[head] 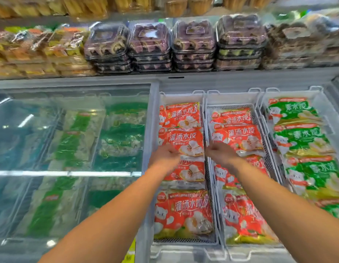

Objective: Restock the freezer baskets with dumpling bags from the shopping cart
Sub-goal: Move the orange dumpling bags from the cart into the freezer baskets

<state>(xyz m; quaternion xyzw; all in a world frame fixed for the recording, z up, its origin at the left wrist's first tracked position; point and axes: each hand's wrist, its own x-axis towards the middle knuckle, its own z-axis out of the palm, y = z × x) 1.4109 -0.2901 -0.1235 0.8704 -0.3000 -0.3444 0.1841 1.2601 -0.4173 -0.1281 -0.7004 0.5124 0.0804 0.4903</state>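
Nearest, two bare forearms reach forward over the open chest freezer point(184, 80); below them, at the near end of the left basket point(210, 186), lies a red dumpling bag point(184, 213), flat and face up; beside it, in the middle basket point(267, 160), another red bag point(244, 221) lies the same way. Further in, the left hand point(164, 154) and the right hand point(221, 151) meet a red bag held between them point(185, 142), the second from the far end of the left basket; the left hand is at its near left corner and the right hand at its near right edge, over the wire divider; both are blurred, so whether each grip pinches the bag or only touches it with loose fingers, I cannot tell. Beyond that bag one more red bag point(181, 114) lies at the far end of the basket; the middle basket holds a row of red bags, and the right basket point(263, 103) a row of green dumpling bags point(301, 137). To the left, a closed glass lid point(70, 130) covers green packs, dim under reflections. Farthest, on the shelf point(212, 73) behind the freezer, stand stacks of clear-lidded trays of rolls point(149, 46), with yellow packets point(51, 52) to their left.
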